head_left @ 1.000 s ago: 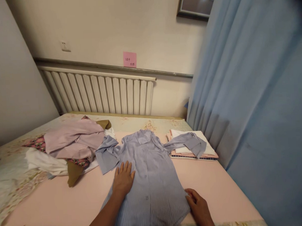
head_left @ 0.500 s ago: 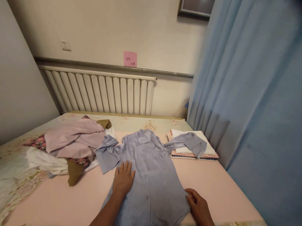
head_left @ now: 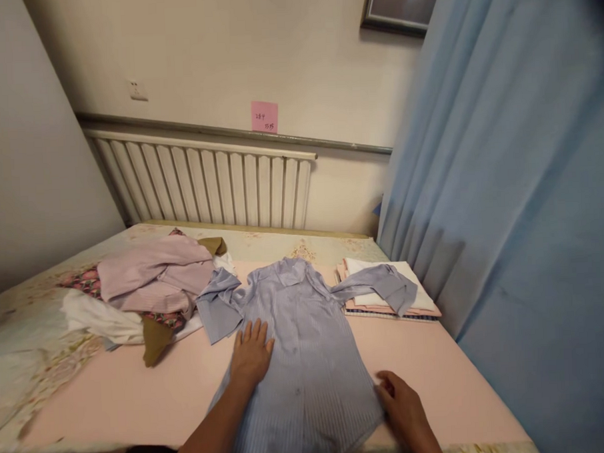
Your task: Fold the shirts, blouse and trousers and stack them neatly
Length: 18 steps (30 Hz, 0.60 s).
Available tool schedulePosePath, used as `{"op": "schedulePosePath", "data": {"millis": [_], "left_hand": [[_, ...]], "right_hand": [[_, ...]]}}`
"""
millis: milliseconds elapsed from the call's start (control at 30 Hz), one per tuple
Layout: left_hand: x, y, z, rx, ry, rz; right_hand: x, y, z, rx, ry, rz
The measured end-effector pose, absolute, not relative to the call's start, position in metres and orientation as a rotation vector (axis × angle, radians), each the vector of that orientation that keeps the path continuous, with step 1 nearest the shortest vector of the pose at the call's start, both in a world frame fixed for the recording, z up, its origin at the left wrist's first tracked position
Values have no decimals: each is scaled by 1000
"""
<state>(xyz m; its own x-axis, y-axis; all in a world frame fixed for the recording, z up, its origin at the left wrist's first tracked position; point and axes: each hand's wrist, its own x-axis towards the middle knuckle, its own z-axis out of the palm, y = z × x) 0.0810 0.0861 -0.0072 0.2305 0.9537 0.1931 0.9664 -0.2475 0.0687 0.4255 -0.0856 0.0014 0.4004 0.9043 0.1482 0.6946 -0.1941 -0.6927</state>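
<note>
Looks like a room at home
Radiator, socket and picture share the wall; a curtain hangs at the right, and floral cloth spreads below.

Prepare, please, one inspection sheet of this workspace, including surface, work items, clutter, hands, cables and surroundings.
Surface: pink sheet over a floral cover.
Work items: blue striped shirt laid front up; one sleeve rests on a folded stack.
Clutter: loose heap of clothes at left.
Hands: left hand flat on the shirt; right hand curled at its lower right edge, grip unclear.
Cables: nothing seen.
Surroundings: radiator, wall socket, pink note, framed picture, blue curtain.
</note>
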Motion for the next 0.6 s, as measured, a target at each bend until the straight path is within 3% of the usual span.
{"op": "schedulePosePath", "data": {"millis": [133, 367, 600], "left_hand": [[81, 85, -6, -2407, -1875, -302], [76, 81, -5, -2433, -1868, -284], [67, 77, -11, -2462, -1832, -288]], "right_hand": [[401, -68, 0, -1896, -1610, 73], [349, -50, -24, -1719, -2082, 53], [359, -51, -30, -1829, -2130, -21]]}}
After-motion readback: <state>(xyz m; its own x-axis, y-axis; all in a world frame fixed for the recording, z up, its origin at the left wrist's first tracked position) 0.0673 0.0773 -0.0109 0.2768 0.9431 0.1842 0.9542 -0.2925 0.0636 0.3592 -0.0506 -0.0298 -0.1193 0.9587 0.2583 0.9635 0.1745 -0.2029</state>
